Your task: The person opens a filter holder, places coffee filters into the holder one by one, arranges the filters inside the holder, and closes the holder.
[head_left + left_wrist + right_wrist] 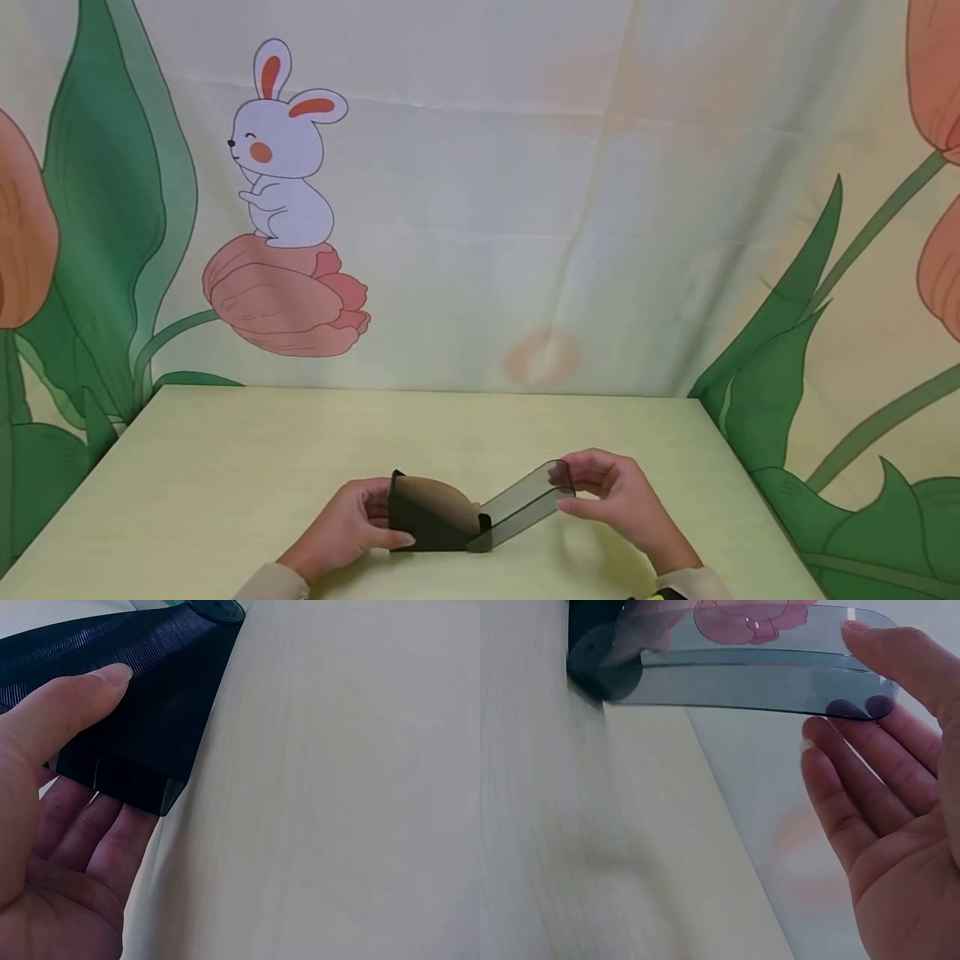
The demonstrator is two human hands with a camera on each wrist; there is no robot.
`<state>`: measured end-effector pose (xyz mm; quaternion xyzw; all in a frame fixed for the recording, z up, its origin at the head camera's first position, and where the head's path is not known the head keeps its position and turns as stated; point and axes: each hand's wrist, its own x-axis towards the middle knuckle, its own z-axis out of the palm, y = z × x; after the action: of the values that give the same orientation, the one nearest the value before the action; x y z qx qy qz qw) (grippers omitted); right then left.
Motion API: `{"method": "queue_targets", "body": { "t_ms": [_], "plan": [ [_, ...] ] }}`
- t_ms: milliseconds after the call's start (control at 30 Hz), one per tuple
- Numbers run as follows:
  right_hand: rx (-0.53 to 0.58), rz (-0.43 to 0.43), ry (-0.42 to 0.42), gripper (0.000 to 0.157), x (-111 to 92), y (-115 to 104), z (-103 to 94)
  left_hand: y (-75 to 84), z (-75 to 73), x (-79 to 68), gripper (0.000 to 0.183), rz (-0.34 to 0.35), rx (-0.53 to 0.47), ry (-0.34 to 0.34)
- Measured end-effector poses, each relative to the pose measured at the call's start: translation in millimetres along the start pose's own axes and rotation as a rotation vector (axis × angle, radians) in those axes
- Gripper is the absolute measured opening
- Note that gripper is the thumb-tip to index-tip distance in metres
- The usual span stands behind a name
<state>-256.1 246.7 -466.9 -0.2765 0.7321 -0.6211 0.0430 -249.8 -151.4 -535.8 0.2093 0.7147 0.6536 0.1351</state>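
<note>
A small black case (431, 532) stands at the front of the table, its smoky see-through lid (521, 510) swung out to the right on a hinge. Inside the case shows a brown piece with a rounded top edge (438, 493), like a coffee filter paper. My left hand (351, 523) grips the case's left end; in the left wrist view the thumb (94, 694) lies on its ribbed black side and the fingers are behind it. With my right hand (613, 498) I pinch the lid's far end, thumb on one side and fingertips seen through the plastic.
The pale wooden table (262, 450) extends around both hands. Behind it hangs a cloth backdrop (465, 250) printed with a rabbit, tulips and leaves. A dark and yellow object (660, 594) shows at the right wrist.
</note>
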Motion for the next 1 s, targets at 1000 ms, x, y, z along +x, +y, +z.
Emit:
{"method": "queue_targets", "body": {
  "t_ms": [1000],
  "plan": [
    [0.0,-0.077,-0.002,0.037,54.2,-21.4,76.5,0.2,0.4,0.6,0.054,-0.038,0.022,0.018]
  ]
}}
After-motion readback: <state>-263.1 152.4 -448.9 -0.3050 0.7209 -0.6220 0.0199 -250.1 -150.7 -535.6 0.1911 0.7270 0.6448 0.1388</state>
